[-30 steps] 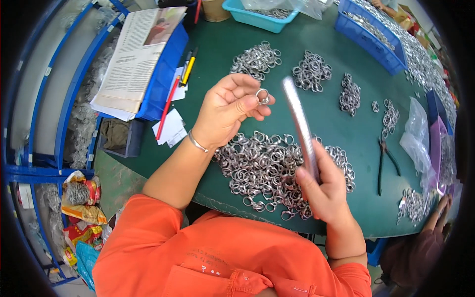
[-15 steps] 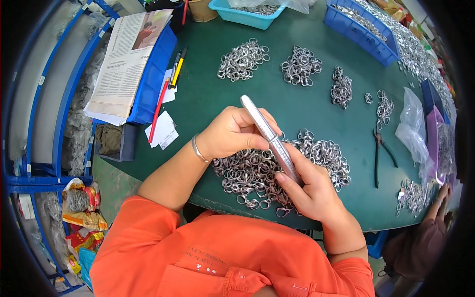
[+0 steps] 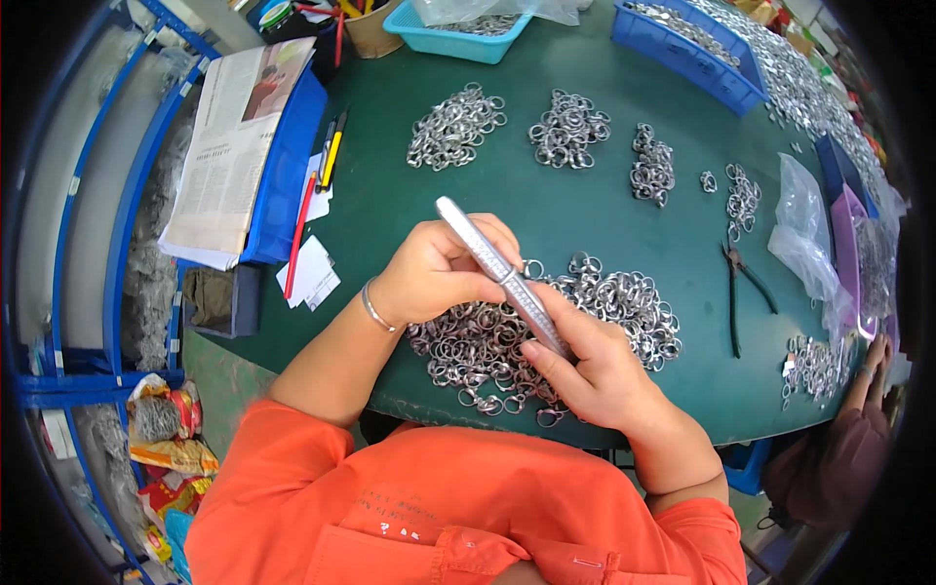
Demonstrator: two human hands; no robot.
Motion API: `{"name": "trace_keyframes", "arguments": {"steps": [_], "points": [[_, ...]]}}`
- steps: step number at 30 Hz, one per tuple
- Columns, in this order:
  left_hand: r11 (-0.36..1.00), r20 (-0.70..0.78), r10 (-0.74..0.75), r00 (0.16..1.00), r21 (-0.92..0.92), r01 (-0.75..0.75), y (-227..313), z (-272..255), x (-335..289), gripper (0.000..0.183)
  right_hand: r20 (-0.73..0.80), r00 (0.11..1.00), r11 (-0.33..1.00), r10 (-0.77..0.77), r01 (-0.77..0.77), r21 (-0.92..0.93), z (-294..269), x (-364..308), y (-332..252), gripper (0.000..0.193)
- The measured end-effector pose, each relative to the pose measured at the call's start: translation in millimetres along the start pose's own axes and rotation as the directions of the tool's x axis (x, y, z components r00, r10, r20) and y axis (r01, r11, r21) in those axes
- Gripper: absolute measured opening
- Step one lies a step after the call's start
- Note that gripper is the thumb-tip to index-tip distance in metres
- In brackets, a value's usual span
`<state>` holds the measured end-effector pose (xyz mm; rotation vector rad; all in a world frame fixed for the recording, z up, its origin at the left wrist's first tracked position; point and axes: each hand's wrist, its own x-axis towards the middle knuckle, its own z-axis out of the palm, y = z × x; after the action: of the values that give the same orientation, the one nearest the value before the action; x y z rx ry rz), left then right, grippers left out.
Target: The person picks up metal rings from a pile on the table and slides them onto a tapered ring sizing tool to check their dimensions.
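Note:
A silver, tapered ring mandrel (image 3: 477, 244) with fine marks along it slants over a large heap of metal rings (image 3: 624, 317). My right hand (image 3: 600, 375) is closed on its thicker lower end, thumb on top. My left hand (image 3: 424, 278) is pinched at the middle of the mandrel, thumb and fingers on a thin ring (image 3: 508, 277) that encircles it. The left fingers partly hide that ring. The narrow tip points up and to the left, past the left hand. Below the hands, the heap lies on the green tabletop (image 3: 390, 214).
Smaller ring piles (image 3: 456, 127) stand across the far side. Pliers (image 3: 736, 292) and a plastic bag (image 3: 801, 234) lie right. A blue bin under newspaper (image 3: 229, 146) and pens (image 3: 332, 156) are left. At far right, another person's hand (image 3: 876, 356) shows at the table edge.
The view has shifted slightly, so the table things appear farther left. Both hands keep their hold on the mandrel and ring, a little to the left in the picture.

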<state>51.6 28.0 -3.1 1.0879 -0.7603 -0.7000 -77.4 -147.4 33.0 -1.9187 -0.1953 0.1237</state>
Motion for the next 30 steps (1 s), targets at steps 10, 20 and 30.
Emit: {"name": "trace_keyframes", "arguments": {"steps": [10, 20, 30], "points": [[0.928, -0.541, 0.018, 0.841, 0.323, 0.188, 17, -24, 64, 0.014, 0.179, 0.968, 0.662, 0.179, -0.253, 0.705, -7, -3, 5, 0.043], [0.108, -0.087, 0.282, 0.956, 0.992, 0.058, -37, -34, 141, 0.01, -0.379, 0.875, 0.609, 0.302, 0.129, 0.783, -27, 12, 23, 0.04], [0.325, -0.001, -0.432, 0.902, 0.933, 0.156, -1, 9, 63, 0.017, -0.339, 0.897, 0.627, 0.283, 0.095, 0.773, -22, 11, 19, 0.042]]}}
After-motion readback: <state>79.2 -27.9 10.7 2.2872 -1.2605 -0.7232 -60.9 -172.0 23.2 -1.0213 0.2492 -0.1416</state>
